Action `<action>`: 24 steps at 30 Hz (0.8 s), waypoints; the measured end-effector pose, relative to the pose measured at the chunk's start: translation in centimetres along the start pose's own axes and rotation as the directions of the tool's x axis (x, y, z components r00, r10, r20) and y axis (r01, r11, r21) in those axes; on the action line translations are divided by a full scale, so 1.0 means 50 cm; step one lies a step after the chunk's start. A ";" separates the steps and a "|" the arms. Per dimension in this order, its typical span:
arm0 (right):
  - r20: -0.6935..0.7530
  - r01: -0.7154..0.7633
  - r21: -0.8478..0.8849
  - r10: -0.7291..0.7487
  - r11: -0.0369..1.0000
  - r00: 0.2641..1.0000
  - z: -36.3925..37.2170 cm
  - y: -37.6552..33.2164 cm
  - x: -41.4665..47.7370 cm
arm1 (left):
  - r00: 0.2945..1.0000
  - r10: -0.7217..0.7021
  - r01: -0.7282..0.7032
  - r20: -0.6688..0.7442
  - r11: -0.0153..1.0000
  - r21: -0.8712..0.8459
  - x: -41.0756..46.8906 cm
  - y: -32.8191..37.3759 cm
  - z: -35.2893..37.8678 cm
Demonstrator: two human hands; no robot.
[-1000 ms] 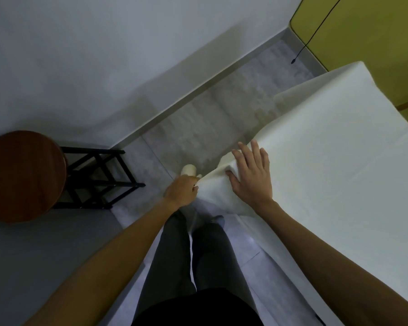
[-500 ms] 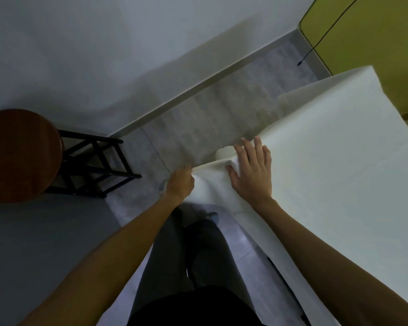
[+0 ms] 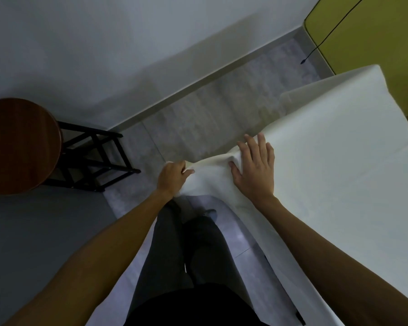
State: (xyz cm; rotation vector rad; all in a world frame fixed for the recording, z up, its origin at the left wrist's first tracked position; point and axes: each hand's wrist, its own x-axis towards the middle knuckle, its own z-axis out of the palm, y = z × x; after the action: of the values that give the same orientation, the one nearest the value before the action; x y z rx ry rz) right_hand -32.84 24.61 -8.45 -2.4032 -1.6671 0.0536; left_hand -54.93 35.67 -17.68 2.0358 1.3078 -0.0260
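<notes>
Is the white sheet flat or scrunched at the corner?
Scrunched: the white sheet bunches where the left hand grips it; elsewhere it lies flat.

sheet (image 3: 335, 175): white cloth, matt and soft; it creased where your left hand (image 3: 173, 176) bunched it.
stool seat (image 3: 17, 147): brown wood, smooth, with a faint sheen.
stool frame (image 3: 99, 158): black matt bars.
floor (image 3: 198, 128): grey tile, mottled and dull.
wall (image 3: 104, 43): pale, matt, smooth.

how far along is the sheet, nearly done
Done: most of the sheet lies smooth. In hand: the left grip pinches the bunched near corner while the right grip presses flat beside it. Left: likely pulling that corner taut and smoothing it down.
</notes>
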 end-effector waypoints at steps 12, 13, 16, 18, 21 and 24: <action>0.024 -0.014 -0.011 0.015 1.000 1.000 -0.001 -0.001 0.003 | 0.997 0.030 -0.035 0.071 0.997 0.075 0.027 -0.030 -0.004; 0.027 -0.015 -0.006 0.015 1.000 1.000 -0.002 -0.002 0.003 | 0.998 0.016 -0.020 0.057 0.997 0.074 0.034 -0.033 -0.009; 0.035 -0.024 0.006 0.024 1.000 0.999 -0.004 -0.004 0.003 | 0.996 0.033 -0.039 0.081 0.997 0.070 0.049 -0.031 -0.024; 0.039 -0.031 -0.001 0.031 1.000 0.999 -0.004 -0.005 0.004 | 0.993 0.058 -0.067 0.101 0.994 0.089 0.066 -0.034 -0.030; 0.055 -0.031 -0.021 0.032 0.999 0.998 -0.003 -0.003 0.003 | 0.980 0.110 -0.134 0.165 0.980 0.145 0.104 -0.043 -0.035; 0.048 -0.022 -0.036 0.024 0.999 0.999 -0.002 -0.002 0.004 | 0.968 0.152 -0.195 0.201 0.956 0.217 0.136 -0.053 -0.045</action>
State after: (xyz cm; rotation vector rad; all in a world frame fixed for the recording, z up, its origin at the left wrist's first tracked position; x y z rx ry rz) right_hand -32.85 24.80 -8.33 -2.4658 -1.6748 0.0870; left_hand -54.51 42.95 -19.97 2.2828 1.0484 -0.2931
